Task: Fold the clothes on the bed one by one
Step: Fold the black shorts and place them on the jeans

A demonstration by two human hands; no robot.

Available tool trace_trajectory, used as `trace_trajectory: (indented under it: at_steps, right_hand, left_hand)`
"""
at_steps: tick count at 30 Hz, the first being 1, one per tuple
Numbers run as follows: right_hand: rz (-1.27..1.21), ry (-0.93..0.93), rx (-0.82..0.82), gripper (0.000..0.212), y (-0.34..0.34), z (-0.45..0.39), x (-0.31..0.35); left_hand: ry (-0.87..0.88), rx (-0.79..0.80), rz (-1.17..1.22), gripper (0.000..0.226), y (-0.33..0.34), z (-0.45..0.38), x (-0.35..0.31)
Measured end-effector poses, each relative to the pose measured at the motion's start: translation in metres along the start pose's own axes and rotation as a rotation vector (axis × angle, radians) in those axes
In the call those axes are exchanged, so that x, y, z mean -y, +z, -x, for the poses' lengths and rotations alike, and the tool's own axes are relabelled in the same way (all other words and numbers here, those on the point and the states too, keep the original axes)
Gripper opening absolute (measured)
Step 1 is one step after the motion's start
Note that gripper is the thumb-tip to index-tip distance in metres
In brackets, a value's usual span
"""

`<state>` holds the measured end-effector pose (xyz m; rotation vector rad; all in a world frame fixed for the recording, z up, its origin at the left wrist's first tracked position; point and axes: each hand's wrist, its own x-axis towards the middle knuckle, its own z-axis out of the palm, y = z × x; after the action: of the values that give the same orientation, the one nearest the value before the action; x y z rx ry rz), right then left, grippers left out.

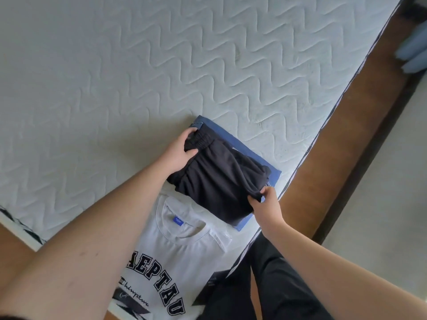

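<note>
Folded black shorts (217, 179) lie on folded jeans (265, 162) near the right edge of the bed (115, 77), with a white T-shirt (175, 255) just beside them on the near side. The left hand (179, 153) grasps the elastic waistband at the far left corner, thumb on top; the right hand (265, 204) pinches the near right corner of the shorts. The step in hand appears to be squaring the shorts on the stack: it is best done by drawing both corners level so the shorts' edges run parallel to the jeans beneath, then smoothing the cloth flat before release. The stack sits close to the mattress edge, beyond which a brown bed frame (335, 146) drops away; any shift should go left or far, where open mattress gives ample room.
</note>
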<state>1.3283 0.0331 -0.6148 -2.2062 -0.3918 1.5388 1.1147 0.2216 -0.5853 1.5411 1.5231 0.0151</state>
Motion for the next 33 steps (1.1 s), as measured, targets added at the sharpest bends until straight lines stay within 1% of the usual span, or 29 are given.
trace_trajectory:
  at_steps: [2,4,6,8,9,10,11,12,13,14,16,18,20,23,25,26,27,29,30,31,32,33]
  right_hand:
    - [-0.007,0.041,0.008,0.02,0.005,-0.012,0.004]
    - [-0.071,0.087,-0.015,0.025,0.003,-0.026,0.008]
    - [-0.181,0.085,-0.018,0.038,-0.003,-0.038,0.012]
    - [-0.26,0.063,0.011,0.058,-0.007,-0.047,0.017]
    - [-0.253,0.047,0.02,0.067,-0.007,-0.05,0.018]
    - [-0.222,0.025,0.022,0.073,-0.007,-0.054,0.018]
    - [-0.178,0.0,0.015,0.073,-0.006,-0.056,0.018]
    - [-0.125,-0.023,0.001,0.065,-0.005,-0.059,0.017]
    - [-0.071,-0.041,-0.02,0.054,-0.004,-0.062,0.016]
    - [-0.021,-0.057,-0.044,0.043,-0.004,-0.063,0.014]
    - [0.042,-0.083,-0.087,0.035,-0.005,-0.067,0.011]
    - [0.071,-0.079,-0.119,0.038,-0.006,-0.07,0.011]
    - [0.119,-0.069,-0.142,0.047,-0.005,-0.073,0.012]
    - [0.209,-0.11,-0.216,0.059,0.0,-0.073,0.014]
    - [0.294,-0.213,-0.321,0.062,0.004,-0.065,0.014]
    - [0.356,-0.297,-0.377,0.062,0.006,-0.059,0.014]
    - [0.42,-0.4,-0.414,0.062,0.009,-0.053,0.014]
    - [0.537,-0.622,-0.418,0.06,0.016,-0.044,0.016]
    - [0.597,-0.728,-0.398,0.06,0.022,-0.043,0.018]
    - [0.662,-0.823,-0.375,0.059,0.029,-0.043,0.019]
    - [0.728,-0.89,-0.352,0.06,0.038,-0.044,0.022]
    - [0.789,-0.922,-0.326,0.061,0.049,-0.046,0.024]
  left_hand:
    - [-0.045,0.001,-0.03,0.066,0.004,-0.011,0.008]
    - [-0.073,0.006,-0.049,0.073,0.011,-0.021,0.017]
    - [-0.102,0.016,-0.013,0.082,0.016,-0.032,0.023]
    - [-0.164,0.023,0.073,0.091,0.021,-0.041,0.025]
    - [-0.193,0.018,0.099,0.092,0.023,-0.046,0.026]
    - [-0.208,0.005,0.103,0.087,0.026,-0.052,0.026]
    - [-0.209,-0.017,0.092,0.079,0.028,-0.057,0.027]
    - [-0.199,-0.044,0.08,0.067,0.03,-0.061,0.027]
    - [-0.187,-0.068,0.079,0.058,0.031,-0.065,0.027]
    - [-0.178,-0.084,0.091,0.052,0.032,-0.068,0.027]
    - [-0.163,-0.099,0.11,0.049,0.032,-0.073,0.027]
    - [-0.139,-0.103,0.061,0.05,0.035,-0.078,0.026]
    - [-0.115,-0.138,-0.073,0.052,0.044,-0.082,0.025]
    - [-0.086,-0.271,-0.204,0.055,0.056,-0.077,0.019]
    - [-0.007,-0.398,-0.261,0.058,0.059,-0.068,0.016]
    - [0.081,-0.469,-0.297,0.057,0.058,-0.062,0.016]
    - [0.209,-0.542,-0.338,0.054,0.057,-0.055,0.016]
    - [0.504,-0.648,-0.431,0.042,0.056,-0.042,0.023]
    - [0.629,-0.652,-0.479,0.039,0.058,-0.036,0.03]
    - [0.718,-0.625,-0.545,0.039,0.061,-0.03,0.038]
    - [0.762,-0.579,-0.64,0.042,0.065,-0.024,0.047]
    - [0.764,-0.532,-0.753,0.045,0.069,-0.021,0.056]
